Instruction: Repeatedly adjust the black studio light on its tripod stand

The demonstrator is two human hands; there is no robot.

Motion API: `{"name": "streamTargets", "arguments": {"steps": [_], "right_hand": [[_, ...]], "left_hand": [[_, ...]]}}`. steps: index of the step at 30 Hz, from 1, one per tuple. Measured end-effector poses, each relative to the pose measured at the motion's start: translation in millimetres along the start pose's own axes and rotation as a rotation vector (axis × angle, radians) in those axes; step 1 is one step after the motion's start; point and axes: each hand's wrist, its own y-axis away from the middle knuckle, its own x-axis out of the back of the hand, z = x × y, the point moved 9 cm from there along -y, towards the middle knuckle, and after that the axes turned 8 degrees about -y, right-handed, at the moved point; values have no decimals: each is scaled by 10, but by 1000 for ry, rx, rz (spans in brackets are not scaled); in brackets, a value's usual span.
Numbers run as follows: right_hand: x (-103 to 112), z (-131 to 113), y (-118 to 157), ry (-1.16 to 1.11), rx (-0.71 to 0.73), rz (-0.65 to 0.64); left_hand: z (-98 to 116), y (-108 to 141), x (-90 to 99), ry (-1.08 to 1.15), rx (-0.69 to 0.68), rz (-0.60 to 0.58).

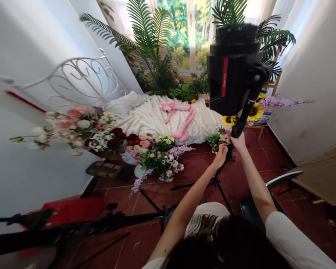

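A black studio light with a red stripe stands tall on a black light stand, its head close to me on the right. My right hand is wrapped round the upper part of the stand, just below the light. Slightly lower and to the left, my left hand has its fingers bent and pressed together against the side of the stand. What those fingers pinch is too small and partly hidden. Pink flowers with green leaves show right behind my hands.
A pink plush toy lies on a bed with a cream blanket. Flower bunches line its front. Another black stand arm crosses the lower left. A black chair stands at the right, and tripod legs spread over the red floor.
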Motion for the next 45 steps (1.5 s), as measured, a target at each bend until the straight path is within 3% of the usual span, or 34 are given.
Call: {"name": "streamTargets", "arguments": {"steps": [2, 5, 9, 13, 17, 22, 27, 31, 35, 37, 39, 42, 45], "right_hand": [[-18, -199, -65, -22, 22, 1], [-44, -347, -121, -17, 33, -10], [-35, -363, -123, 71, 29, -16], [128, -375, 38, 239, 97, 52], [405, -132, 470, 353, 66, 105], [585, 285, 1045, 625, -109, -11], [624, 436, 1260, 779, -202, -25], [470, 742, 1335, 511, -291, -16], [198, 1114, 1443, -169, -495, 74], [64, 1160, 1466, -473, -539, 97], [-9, 1132, 1466, -636, -548, 78], [19, 1157, 1498, -568, -630, 43], [283, 1168, 1497, -159, -636, 103]], "left_hand": [[104, 3, -25, -170, -111, -49], [193, -16, -14, -365, -219, -30], [177, -34, -5, -459, -256, 10], [137, -13, 4, -500, -269, 31], [113, 11, 9, -513, -282, 18], [66, 26, 26, -515, -253, 26], [76, 37, 19, -509, -247, 25], [125, 48, 15, -505, -264, 26], [148, 65, 16, -497, -266, 38], [151, 75, 19, -497, -266, 49], [150, 81, 25, -495, -264, 61], [135, 84, 28, -487, -247, 66], [122, 88, 23, -487, -228, 66]]}}
